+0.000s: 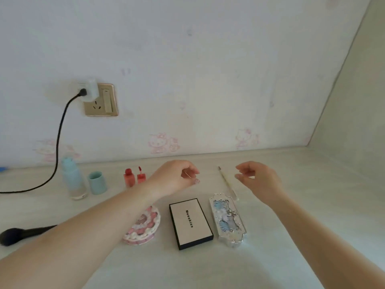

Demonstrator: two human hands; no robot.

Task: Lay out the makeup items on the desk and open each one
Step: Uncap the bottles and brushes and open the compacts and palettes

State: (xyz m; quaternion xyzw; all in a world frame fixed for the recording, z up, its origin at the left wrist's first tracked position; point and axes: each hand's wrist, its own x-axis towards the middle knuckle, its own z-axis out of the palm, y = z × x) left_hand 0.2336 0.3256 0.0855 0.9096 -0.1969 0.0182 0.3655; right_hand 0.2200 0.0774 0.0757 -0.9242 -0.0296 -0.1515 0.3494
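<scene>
1. Makeup items lie spread across the pale desk (pixel 270 257). Nearest the person, three cases sit in a row with lids down: a round pink cake-shaped compact (pixel 145 228), partly hidden under the left forearm; a white rectangular palette (pixel 190 223) with a black edge and the word "Mooekiss"; and an ornate silver-blue case (pixel 228 221) just right of it.
2. A thin pale applicator stick (pixel 227 181) lies angled on the desk behind the silver-blue case, its near end close to the case's far corner.
3. Farther back on the left stand two small red lip tints (pixel 134 177), side by side. One seems to have its wand standing up out of it, but blur prevents certainty.
4. Left of those, a light blue cap (pixel 97 182) stands beside a tall clear-and-blue bottle (pixel 74 180), the cap off the bottle.
5. A dark fluffy brush (pixel 23 234) lies at the left edge.
6. The left hand (pixel 177 177) hovers above the desk behind the palette, fingers curled loosely inward, empty.
7. The right hand (pixel 257 177) hovers near the applicator stick, fingers loosely bent, thumb and forefinger close together, holding nothing.
8. On the wall, a black cord (pixel 59 130) runs from a gold outlet plate (pixel 102 100) down to the desk.
</scene>
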